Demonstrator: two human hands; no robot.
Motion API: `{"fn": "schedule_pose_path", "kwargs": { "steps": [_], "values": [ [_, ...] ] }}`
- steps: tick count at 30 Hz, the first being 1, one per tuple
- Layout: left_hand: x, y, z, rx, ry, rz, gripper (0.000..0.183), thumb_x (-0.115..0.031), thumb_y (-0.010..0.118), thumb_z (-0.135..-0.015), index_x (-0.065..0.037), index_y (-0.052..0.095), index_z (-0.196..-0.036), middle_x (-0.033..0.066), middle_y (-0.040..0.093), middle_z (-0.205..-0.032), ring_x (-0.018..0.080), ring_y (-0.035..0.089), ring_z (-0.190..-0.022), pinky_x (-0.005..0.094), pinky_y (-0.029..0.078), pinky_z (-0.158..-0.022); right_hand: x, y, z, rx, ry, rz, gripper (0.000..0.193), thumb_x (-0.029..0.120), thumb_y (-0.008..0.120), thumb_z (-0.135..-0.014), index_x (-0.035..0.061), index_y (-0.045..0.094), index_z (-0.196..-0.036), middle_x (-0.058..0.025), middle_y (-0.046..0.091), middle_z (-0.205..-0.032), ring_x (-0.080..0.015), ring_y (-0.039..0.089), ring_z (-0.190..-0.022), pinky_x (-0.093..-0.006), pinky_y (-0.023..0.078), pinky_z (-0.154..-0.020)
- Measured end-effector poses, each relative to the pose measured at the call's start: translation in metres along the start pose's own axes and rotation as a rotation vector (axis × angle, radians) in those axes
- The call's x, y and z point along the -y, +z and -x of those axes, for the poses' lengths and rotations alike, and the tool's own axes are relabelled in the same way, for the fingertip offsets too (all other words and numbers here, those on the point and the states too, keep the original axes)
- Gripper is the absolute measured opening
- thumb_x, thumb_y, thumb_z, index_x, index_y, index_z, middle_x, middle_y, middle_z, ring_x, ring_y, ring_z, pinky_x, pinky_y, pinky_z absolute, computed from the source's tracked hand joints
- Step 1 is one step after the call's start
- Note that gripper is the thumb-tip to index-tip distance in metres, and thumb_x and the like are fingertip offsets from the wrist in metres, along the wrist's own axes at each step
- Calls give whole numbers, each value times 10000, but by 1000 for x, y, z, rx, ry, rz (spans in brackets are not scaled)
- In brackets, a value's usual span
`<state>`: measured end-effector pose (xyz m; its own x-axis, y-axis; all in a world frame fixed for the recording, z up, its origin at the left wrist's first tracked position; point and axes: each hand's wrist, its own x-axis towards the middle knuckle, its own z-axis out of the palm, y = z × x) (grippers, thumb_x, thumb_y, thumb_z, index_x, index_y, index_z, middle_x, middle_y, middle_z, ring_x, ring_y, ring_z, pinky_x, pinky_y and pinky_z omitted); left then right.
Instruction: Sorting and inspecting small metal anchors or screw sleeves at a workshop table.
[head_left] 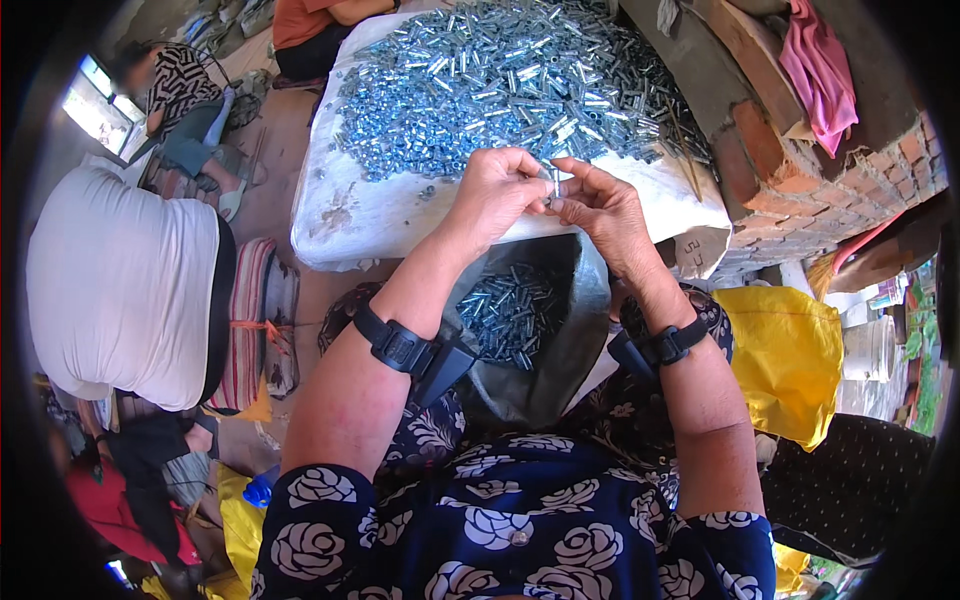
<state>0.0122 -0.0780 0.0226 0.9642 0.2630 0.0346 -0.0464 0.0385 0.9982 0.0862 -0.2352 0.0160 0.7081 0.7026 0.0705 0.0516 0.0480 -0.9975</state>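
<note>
Both hands meet over the near edge of a white-covered table (pixel 340 225). Between the fingertips of my left hand (pixel 495 190) and my right hand (pixel 605 210) is a small shiny metal tube (pixel 556 182), held roughly upright. Both hands are closed in a pinch on it. Beyond them, a wide heap of similar metal tubes and short ring-like pieces (pixel 500 85) covers the tabletop. Below my wrists, a dark open sack (pixel 585 325) in my lap holds more metal tubes (pixel 510 310).
A large white bundle (pixel 125 285) and a striped folded cloth (pixel 250 330) stand at left. To the right are a brick wall (pixel 820 215), a yellow bag (pixel 785 350) and a white bucket (pixel 868 350). Other people sit at far left (pixel 185 95) and beyond the table (pixel 305 35).
</note>
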Motion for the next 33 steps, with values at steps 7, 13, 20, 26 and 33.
{"fn": "schedule_pose_path", "kwargs": {
  "steps": [7, 13, 20, 26, 33],
  "values": [
    [-4, -5, 6, 8, 21, 68, 183, -8, 621, -809, 80, 607, -969, 102, 640, -802, 150, 635, -684, 251, 512, -641, -1, 3, -1, 37, -36, -15, 419, -27, 662, -798, -5, 560, -1203, -62, 658, -874, -99, 623, -787, -221, 491, -660],
    [-6, -8, 10, -28, 108, 25, 199, 7, 594, -823, 118, 569, -986, 139, 635, -847, 186, 658, -743, 263, 534, -685, 7, 2, -1, -160, 38, -103, 238, 67, 664, -835, -6, 605, -1054, -81, 681, -824, -128, 658, -703, -222, 481, -611],
    [-9, -6, 11, -44, 114, 5, 188, 4, 588, -828, 109, 557, -981, 146, 631, -842, 191, 660, -739, 268, 540, -674, 3, 7, 1, -213, 25, -252, 165, 82, 663, -843, 9, 610, -981, -68, 675, -842, -139, 661, -712, -217, 478, -618],
    [-6, -4, 10, -51, 136, 11, 181, -10, 597, -830, 103, 564, -968, 143, 639, -829, 184, 661, -728, 266, 537, -673, 0, 8, 2, -247, 44, -329, 150, 72, 666, -839, 4, 615, -962, -62, 666, -842, -131, 654, -724, -213, 480, -616],
    [-8, -2, 13, -61, 164, 24, 190, -45, 601, -845, 98, 584, -969, 134, 659, -772, 165, 658, -714, 267, 524, -679, 3, 10, 3, -245, 2, -371, 131, 47, 663, -833, -7, 619, -945, -76, 666, -839, -144, 655, -723, -225, 501, -625]
  ]
}}
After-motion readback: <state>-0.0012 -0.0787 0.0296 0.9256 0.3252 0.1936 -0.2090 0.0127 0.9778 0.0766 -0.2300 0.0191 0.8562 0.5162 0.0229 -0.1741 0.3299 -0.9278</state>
